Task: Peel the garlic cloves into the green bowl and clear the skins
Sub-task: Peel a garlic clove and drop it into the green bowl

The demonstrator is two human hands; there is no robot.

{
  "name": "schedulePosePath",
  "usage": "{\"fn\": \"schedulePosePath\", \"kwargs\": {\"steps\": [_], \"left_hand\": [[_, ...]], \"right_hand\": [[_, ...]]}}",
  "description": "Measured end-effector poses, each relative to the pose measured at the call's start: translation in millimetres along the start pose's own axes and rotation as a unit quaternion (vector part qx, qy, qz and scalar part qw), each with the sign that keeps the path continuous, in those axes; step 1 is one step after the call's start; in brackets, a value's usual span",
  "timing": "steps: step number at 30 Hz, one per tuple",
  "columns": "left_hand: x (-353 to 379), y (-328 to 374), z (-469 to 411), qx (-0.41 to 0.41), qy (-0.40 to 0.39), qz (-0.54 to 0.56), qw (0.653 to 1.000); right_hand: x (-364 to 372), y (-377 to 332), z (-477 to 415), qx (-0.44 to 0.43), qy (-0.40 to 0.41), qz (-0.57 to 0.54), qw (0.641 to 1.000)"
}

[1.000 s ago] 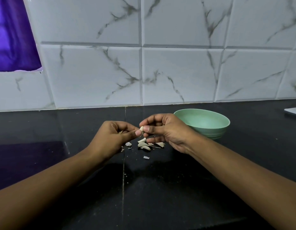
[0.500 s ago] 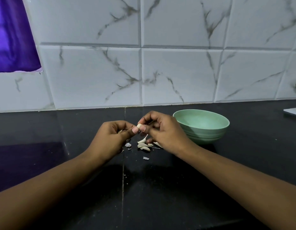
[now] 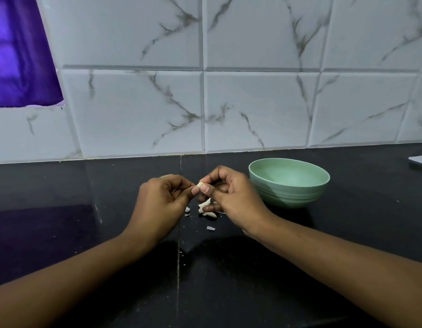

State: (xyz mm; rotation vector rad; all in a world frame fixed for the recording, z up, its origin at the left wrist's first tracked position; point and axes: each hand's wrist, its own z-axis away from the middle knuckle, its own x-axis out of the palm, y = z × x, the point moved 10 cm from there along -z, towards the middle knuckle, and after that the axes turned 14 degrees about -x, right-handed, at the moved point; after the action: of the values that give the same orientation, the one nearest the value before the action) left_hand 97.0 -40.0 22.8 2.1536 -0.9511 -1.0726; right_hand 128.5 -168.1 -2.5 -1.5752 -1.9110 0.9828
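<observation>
Over the desk (image 3: 86, 185), we're pinching one garlic clove (image 3: 200, 185) between left hand (image 3: 162, 202) and right hand (image 3: 233, 197), peeling. At 3 o'clock the green bowl (image 3: 288, 197) is looking empty; skins and loose cloves (image 3: 206, 209) are lying underneath. Early stage.

Only the tip of the garlic clove (image 3: 199, 184) shows between the fingers (image 3: 195, 191). Just below them, pale pieces (image 3: 204, 204) are too small to tell clove from skin. Far to their right, a white flat thing (image 3: 420, 160) is cut by the edge.
</observation>
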Motion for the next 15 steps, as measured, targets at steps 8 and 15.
{"fn": "schedulePosePath", "kwargs": {"steps": [8, 15], "left_hand": [[20, -22, -5, -0.140, -0.112, 0.197, 0.964], [30, -29, -2, -0.197, -0.151, 0.239, 0.939]], "right_hand": [[4, -51, -8, -0.266, -0.111, 0.258, 0.922], [13, -57, -2, -0.347, -0.159, 0.362, 0.851]]}}
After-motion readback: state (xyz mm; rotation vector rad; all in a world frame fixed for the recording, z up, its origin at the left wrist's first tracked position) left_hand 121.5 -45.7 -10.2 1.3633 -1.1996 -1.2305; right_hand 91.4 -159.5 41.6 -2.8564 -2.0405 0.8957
